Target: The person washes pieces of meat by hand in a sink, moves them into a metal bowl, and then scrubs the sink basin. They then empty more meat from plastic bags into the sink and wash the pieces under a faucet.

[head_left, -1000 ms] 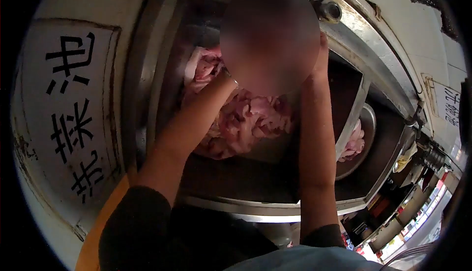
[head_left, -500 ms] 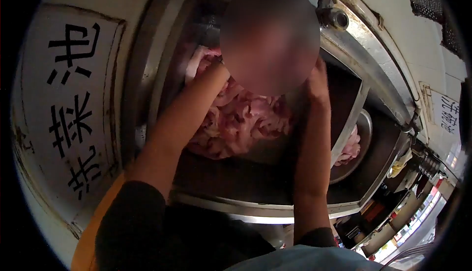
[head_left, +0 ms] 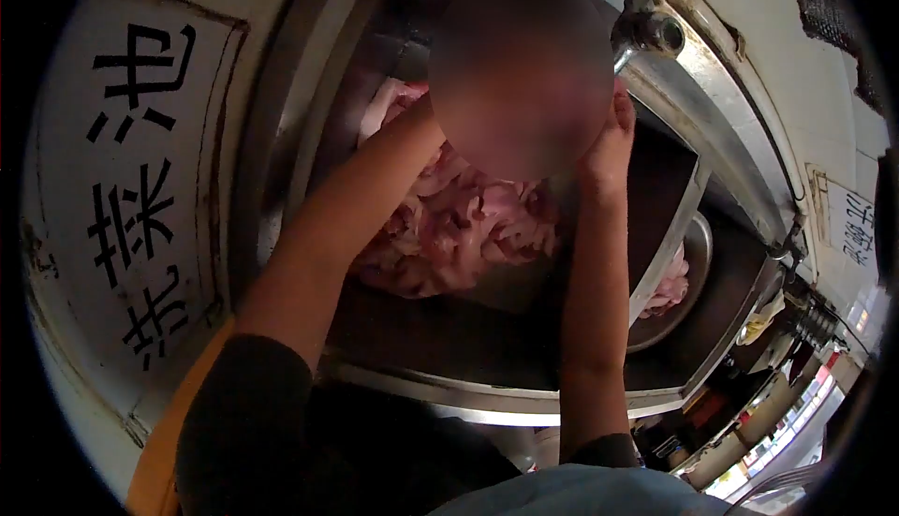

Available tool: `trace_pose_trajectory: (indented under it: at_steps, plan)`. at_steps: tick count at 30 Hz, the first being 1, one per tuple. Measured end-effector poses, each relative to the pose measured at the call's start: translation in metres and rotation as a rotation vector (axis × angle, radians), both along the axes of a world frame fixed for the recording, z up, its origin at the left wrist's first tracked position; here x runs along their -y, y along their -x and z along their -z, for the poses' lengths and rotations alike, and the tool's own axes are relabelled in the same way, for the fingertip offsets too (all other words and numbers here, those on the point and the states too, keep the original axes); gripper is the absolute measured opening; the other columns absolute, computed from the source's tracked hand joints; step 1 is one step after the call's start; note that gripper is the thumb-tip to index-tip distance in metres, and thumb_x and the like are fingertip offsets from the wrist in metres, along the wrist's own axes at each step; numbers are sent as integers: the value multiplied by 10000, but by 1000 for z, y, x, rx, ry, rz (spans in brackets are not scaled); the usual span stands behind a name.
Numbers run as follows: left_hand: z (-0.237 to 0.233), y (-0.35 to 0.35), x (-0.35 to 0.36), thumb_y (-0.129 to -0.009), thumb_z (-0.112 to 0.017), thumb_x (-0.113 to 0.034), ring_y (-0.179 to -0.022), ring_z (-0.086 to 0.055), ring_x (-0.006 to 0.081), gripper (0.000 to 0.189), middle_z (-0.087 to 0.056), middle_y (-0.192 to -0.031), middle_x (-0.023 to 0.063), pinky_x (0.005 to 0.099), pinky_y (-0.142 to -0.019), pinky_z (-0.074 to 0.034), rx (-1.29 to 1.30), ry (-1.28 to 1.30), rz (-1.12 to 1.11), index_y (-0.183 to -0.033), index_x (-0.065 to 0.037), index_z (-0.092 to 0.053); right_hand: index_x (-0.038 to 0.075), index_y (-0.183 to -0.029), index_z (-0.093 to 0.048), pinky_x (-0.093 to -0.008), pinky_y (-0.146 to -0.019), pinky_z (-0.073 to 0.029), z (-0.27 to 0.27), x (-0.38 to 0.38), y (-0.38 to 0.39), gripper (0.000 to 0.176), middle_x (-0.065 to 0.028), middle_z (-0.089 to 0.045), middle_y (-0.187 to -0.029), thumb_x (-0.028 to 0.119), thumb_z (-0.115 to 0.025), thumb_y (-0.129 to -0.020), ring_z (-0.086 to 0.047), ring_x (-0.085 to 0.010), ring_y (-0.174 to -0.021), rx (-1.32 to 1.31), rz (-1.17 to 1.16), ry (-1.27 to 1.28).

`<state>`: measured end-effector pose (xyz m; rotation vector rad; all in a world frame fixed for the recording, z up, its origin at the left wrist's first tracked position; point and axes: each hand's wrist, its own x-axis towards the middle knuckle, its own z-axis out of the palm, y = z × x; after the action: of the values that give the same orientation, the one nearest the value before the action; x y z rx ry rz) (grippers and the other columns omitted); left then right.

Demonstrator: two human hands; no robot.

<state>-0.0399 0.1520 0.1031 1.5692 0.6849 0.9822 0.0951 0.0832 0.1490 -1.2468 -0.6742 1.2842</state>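
Sink pile (head_left: 449,226) and bowl pile (head_left: 667,284): two meat piles; right hand (head_left: 609,146) nearby.

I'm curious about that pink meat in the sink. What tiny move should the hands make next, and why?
Probably lower the right hand onto the meat in the sink. It is raised at the pile's far edge, while the left arm reaches into the pile. The left hand itself is hidden by a blur.
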Motion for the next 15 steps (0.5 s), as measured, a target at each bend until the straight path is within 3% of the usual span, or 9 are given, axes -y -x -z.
trace_pose_trajectory:
  at_steps: [2,3,4,5,7,8,11,14,15]
  plan:
    - [1,10,-8,-838,-549,-188,-901,-522,134,284,-582,-966,77,293,-817,-431,-417,69,154,-1063,-16,-535,49,-958,-528,-275,-693,-464,-10,-6,-3,253,-47,-584,-859,283,-465,-886,-568,-147,-785,-65,74,-65]
    - [8,13,-9,-838,-549,-188,-901,-522,134,284,-582,-966,77,293,-817,-431,-416,69,151,-1063,-16,-535,48,-976,-522,-292,-719,-466,-14,-8,-8,293,-57,-584,-885,318,-444,-893,-569,-163,-805,-133,156,-131]
    - [26,15,-8,-829,-563,-178,-892,-530,132,281,-586,-964,70,293,-798,-442,-345,75,206,-1062,-23,-536,40,-1052,-502,-326,-778,-453,-15,-4,-33,369,-72,-575,-947,363,-407,-901,-564,-191,-862,-323,-175,-213]
    - [40,18,-6,-820,-577,-168,-883,-538,129,281,-590,-963,64,292,-780,-453,-274,80,261,-1062,-30,-537,19,-1031,-498,-348,-603,-473,-42,-8,-9,384,-80,-563,-807,370,-418,-895,-568,-215,-664,-264,213,-162]
    - [60,24,-3,-809,-594,-207,-776,-528,106,255,-587,-843,42,275,-697,-455,-182,129,196,-990,-28,-568,38,-1090,-492,-340,-828,-432,-40,-7,-23,406,-72,-567,-968,384,-380,-909,-556,-207,-901,-205,188,-156]
    - [66,26,-2,-799,-611,-245,-668,-518,83,250,-584,-722,20,257,-614,-456,-91,177,129,-918,-26,-600,38,-1090,-492,-340,-828,-432,-38,-6,-22,406,-72,-567,-968,384,-380,-909,-556,-207,-901,-202,187,-154]
    - [54,27,12,-800,-614,-232,-682,-524,70,259,-590,-727,18,254,-615,-457,160,434,70,-965,-34,-583,34,-1098,-492,-292,-736,-456,-33,-2,-14,391,-46,-576,-888,362,-396,-909,-565,-165,-791,-318,43,-137]
    - [17,5,18,-788,-623,-214,-664,-538,75,284,-590,-724,26,248,-606,-457,235,532,83,-1007,-47,-556,48,-1007,-523,-190,-490,-377,-32,3,13,245,12,-523,-693,255,-448,-899,-451,-55,-551,-3,-4,137]
    - [8,1,22,-788,-623,-214,-664,-538,75,284,-590,-724,26,248,-606,-457,229,536,82,-1007,-47,-556,48,-1007,-523,-190,-490,-377,-17,4,12,245,12,-523,-693,255,-448,-899,-451,-55,-551,-8,-4,141]
